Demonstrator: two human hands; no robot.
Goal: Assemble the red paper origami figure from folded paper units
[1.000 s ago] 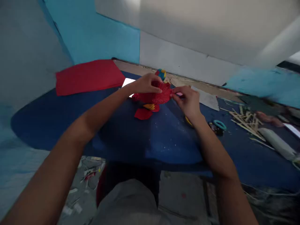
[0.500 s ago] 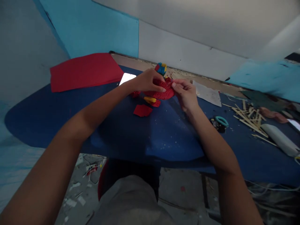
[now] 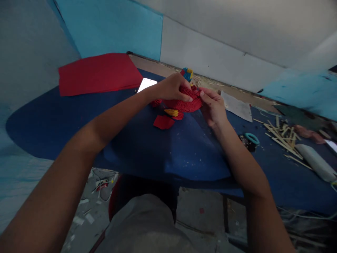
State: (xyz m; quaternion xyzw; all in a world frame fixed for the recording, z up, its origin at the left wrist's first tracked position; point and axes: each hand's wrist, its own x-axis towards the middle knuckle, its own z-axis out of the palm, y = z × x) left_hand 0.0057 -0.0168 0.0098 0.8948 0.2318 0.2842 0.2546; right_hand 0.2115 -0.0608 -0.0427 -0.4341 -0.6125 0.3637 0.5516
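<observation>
A ruffled red paper craft piece (image 3: pixel 185 102), with many layered folds, lies on the blue-covered table (image 3: pixel 142 151). My left hand (image 3: pixel 176 88) grips it from above, thumb and fingers curled over its top. At its right edge my right hand (image 3: pixel 213 103) pinches with thumb and forefinger; any small bit between those fingertips is too small to make out. Just behind stands a blue, yellow and red folded piece (image 3: pixel 187 73). In front lie a yellow folded piece (image 3: pixel 171 112) and a flat red paper scrap (image 3: pixel 163 122).
A large red sheet (image 3: pixel 98 74) and a lit phone (image 3: pixel 146 84) lie to the left. On the right are a white paper (image 3: pixel 237 106), a teal ring (image 3: pixel 252 138), a heap of thin wooden sticks (image 3: pixel 284 137) and a whitish roll (image 3: pixel 314 162). The wall runs behind.
The view has shifted slightly, so the table things appear a little further right. Both hands stay at the red paper piece, with only small finger movement.
</observation>
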